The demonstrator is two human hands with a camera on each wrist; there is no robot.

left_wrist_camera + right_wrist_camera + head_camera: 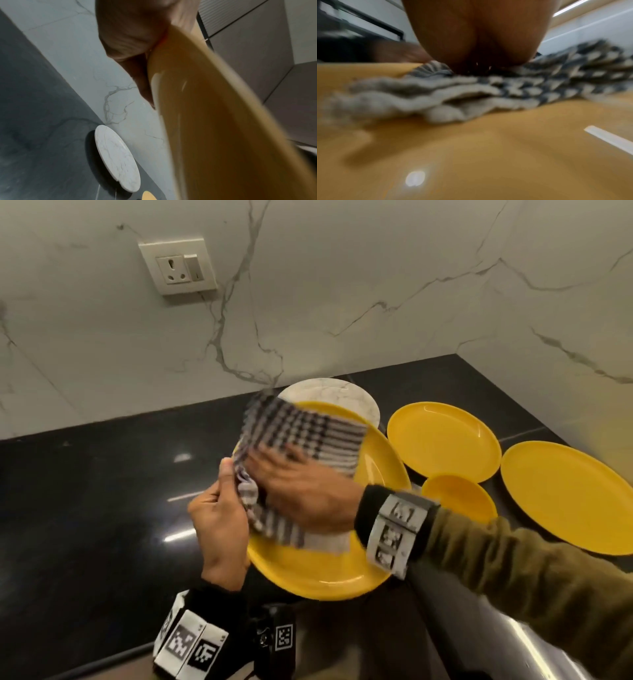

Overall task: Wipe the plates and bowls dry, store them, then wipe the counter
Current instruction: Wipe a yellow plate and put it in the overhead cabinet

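Head view, L to R: wall socket [178, 265] upper left on the marble backsplash. Black counter [102, 491] across the middle. Left hand [219, 518] at centre-left, fingers curled round the left rim of the held yellow plate [318, 570], which is tilted and lifted off the counter. Right hand [301, 491] lies flat, fingers straight, pressing the checked cloth [301, 433] onto the plate face; cloth is motion-blurred. White marble plate [325, 395] sits behind on the counter, partly hidden. Right of frame: two yellow plates [445, 440] [568, 501] on the counter, plus a smaller yellow dish [459, 494] between them, nearer the camera.
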